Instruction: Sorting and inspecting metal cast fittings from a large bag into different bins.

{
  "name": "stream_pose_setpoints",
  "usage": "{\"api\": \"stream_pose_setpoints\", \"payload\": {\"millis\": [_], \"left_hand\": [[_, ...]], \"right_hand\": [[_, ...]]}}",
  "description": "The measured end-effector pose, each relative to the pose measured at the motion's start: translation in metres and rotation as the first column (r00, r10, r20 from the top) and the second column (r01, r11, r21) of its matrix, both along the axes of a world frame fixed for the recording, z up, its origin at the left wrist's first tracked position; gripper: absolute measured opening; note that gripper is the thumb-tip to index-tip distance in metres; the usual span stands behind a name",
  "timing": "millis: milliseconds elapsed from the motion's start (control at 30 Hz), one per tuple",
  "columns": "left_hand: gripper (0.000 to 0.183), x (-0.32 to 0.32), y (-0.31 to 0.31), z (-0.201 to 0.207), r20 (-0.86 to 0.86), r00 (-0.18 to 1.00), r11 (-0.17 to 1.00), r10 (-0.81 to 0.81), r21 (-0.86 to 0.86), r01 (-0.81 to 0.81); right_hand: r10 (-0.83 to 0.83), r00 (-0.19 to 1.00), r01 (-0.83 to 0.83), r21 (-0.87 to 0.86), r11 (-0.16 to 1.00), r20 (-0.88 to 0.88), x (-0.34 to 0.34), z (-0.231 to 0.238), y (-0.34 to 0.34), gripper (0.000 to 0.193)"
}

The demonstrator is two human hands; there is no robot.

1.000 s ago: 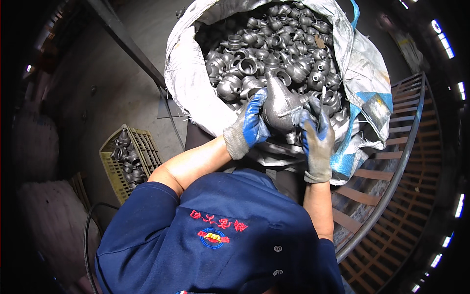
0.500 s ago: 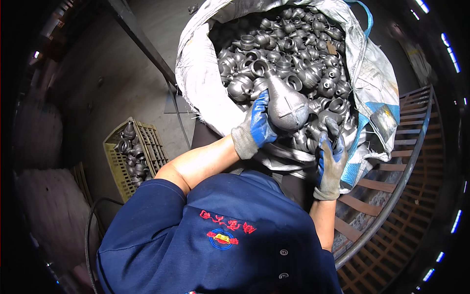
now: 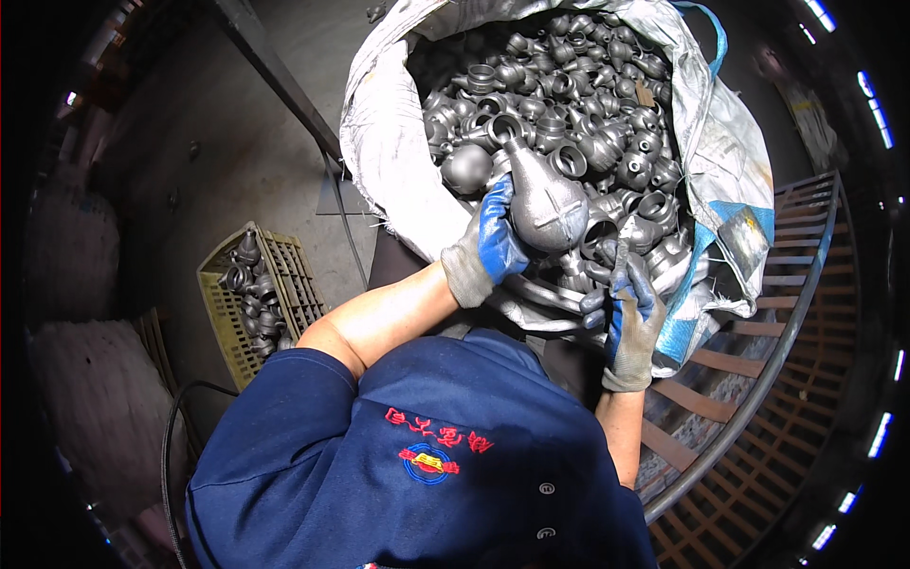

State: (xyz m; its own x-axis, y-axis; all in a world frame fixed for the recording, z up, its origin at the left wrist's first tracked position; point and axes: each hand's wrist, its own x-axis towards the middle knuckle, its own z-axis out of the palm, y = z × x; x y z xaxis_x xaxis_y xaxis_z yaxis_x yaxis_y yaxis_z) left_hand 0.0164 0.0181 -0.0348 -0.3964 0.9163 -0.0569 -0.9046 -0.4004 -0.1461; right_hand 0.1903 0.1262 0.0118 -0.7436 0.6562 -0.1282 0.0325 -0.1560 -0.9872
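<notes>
My left hand (image 3: pixel 490 247), in a blue-and-grey work glove, is closed around the left side of a bulb-shaped grey metal casting (image 3: pixel 550 204). The casting has a narrow neck at its far end and a raised cross-shaped seam on its rounded face. To its lower right is my gloved right hand (image 3: pixel 630 318), apart from the casting, with fingers bent. A slim grey piece stands up at its fingertips; what it is I cannot make out. Both hands are over the near rim of a white woven bulk bag (image 3: pixel 387 133) filled with many loose metal castings (image 3: pixel 588 104).
A yellow plastic crate (image 3: pixel 223 313) with similar castings stands on the floor at left. At right, a curved metal rail (image 3: pixel 758 398) with brown slats runs beside the bag. A dark metal bar (image 3: pixel 275 81) slants toward the bag. A black cable (image 3: pixel 169 446) hangs at lower left.
My left hand and the bulb-shaped casting have shifted slightly left. The right hand has moved a little left and turned, its fingers now pointing up toward the casting's lower right.
</notes>
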Motion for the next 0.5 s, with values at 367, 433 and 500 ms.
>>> {"api": "stream_pose_setpoints", "payload": {"millis": [367, 433, 500], "left_hand": [[0.037, 0.000, 0.004, -0.013, -0.093, 0.994, 0.998, -0.056, -0.009, 0.056], [0.038, 0.000, 0.005, -0.013, -0.033, 0.996, 0.996, -0.089, -0.021, 0.088], [0.038, 0.000, 0.007, -0.017, -0.020, 0.998, 0.994, -0.066, -0.091, 0.064]], "right_hand": [[-0.073, 0.997, 0.072, -0.191, 0.979, 0.004, -0.008, -0.007, 0.001, 0.041], [-0.041, 0.999, 0.033, -0.210, 0.977, -0.033, -0.008, -0.004, 0.001, 0.040], [-0.050, 0.998, 0.040, -0.211, 0.977, -0.043, -0.006, -0.005, 0.000, 0.037]]}}
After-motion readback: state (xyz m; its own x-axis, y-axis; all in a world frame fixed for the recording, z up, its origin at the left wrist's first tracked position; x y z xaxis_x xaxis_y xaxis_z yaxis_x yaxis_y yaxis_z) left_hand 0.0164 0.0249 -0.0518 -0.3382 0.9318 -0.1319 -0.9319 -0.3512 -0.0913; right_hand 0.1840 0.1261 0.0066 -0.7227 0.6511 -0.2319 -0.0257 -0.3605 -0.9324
